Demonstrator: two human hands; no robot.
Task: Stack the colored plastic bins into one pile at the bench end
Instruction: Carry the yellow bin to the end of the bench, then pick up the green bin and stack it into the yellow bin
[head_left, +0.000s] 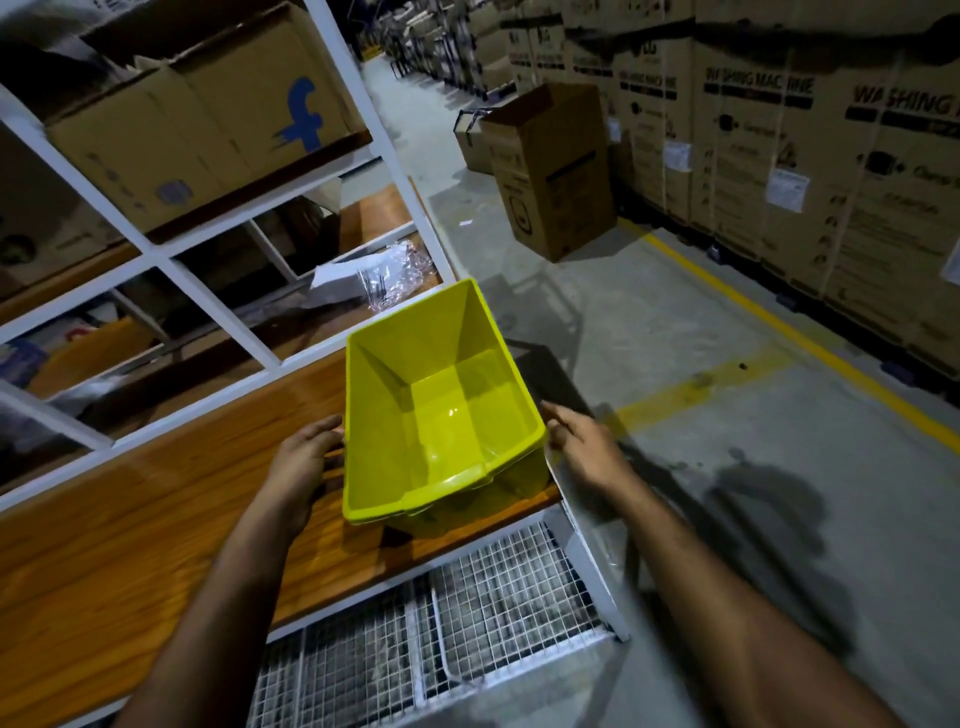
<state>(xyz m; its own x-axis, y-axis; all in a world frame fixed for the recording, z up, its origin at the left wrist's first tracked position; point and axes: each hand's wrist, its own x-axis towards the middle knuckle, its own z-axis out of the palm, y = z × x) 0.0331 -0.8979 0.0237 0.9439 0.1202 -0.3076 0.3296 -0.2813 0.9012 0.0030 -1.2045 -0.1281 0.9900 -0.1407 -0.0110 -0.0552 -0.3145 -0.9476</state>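
Two hands flank the yellow bin (441, 410) at the bench (156, 519) end corner, left hand (306, 457) and right hand (582, 441) fingers loosely extended against its rim, grip unclear.

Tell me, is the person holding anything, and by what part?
The yellow bin, at its two long sides near the rim: left hand, right hand.

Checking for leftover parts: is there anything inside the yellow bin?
No, the yellow bin is empty; its bare floor and inner walls show, with nothing lying in it.
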